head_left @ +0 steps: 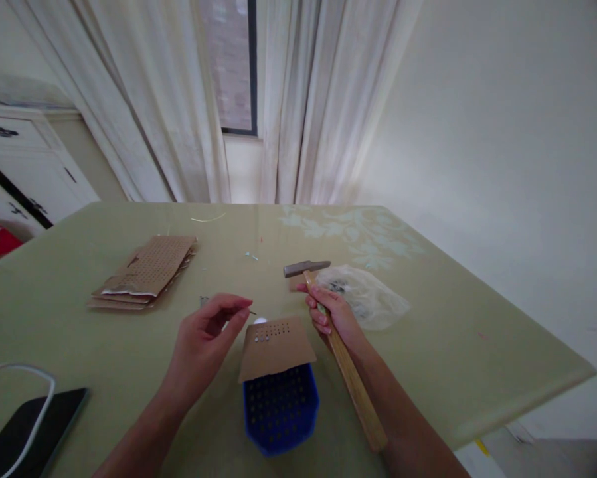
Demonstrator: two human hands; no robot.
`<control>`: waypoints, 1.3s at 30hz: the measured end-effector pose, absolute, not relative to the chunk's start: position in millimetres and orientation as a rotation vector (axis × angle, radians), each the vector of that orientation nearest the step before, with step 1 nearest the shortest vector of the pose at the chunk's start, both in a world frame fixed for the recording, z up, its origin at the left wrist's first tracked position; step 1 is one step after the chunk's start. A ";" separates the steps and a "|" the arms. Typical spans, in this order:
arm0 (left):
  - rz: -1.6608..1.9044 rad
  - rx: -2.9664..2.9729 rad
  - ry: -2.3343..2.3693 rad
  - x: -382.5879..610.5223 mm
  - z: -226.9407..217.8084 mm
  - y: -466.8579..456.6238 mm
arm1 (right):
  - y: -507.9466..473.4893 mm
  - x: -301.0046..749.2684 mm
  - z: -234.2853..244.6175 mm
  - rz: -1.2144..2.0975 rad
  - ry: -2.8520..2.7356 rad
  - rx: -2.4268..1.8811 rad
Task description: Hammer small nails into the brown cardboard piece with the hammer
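Observation:
Between thumb and fingertips, my left hand (206, 342) pinches a thin nail (253, 313), held just above the far left edge of a piece of cardboard (278, 352). That cardboard has rows of small holes and a few pale round spots, and it lies over the far part of a blue perforated plastic basket (281, 411). My right hand (334, 312) is wrapped round the wooden handle of a hammer (350, 372), near its head. The steel hammer head points away from me, above the table beside a clear plastic bag (370, 299) with small dark items inside.
A stack of hole-punched cardboard sheets (149, 269) lies at the left. Several small nails (204, 301) rest behind my left hand. A dark tablet-like device (34, 431) with a white cable (42, 411) sits at the near left of the green table (452, 352). Curtains hang behind.

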State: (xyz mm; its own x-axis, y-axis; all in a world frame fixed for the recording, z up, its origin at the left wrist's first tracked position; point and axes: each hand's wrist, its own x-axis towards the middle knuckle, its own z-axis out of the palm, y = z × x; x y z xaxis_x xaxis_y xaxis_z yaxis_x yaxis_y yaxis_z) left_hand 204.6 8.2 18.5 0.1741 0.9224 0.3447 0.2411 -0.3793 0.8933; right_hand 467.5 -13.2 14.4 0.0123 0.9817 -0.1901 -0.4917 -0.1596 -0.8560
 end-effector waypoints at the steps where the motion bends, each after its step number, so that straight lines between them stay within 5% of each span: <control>1: 1.246 1.647 1.061 207.4 20.8 3.3 | -13.3 467.2 14.4 1.492 -0.687 -0.970; 39: 1.142 1.876 1.039 223.1 34.3 -9.6 | -16.3 463.3 14.9 1.502 -0.659 -0.966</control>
State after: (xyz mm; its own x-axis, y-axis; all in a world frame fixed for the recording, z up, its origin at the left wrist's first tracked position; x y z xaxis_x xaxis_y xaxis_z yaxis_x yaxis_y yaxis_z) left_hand 223.1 -9.6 34.3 0.2908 0.8872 0.3583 0.2733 -0.4359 0.8575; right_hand 463.3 -16.3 14.9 0.0156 0.9788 -0.2040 -0.5130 -0.1673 -0.8419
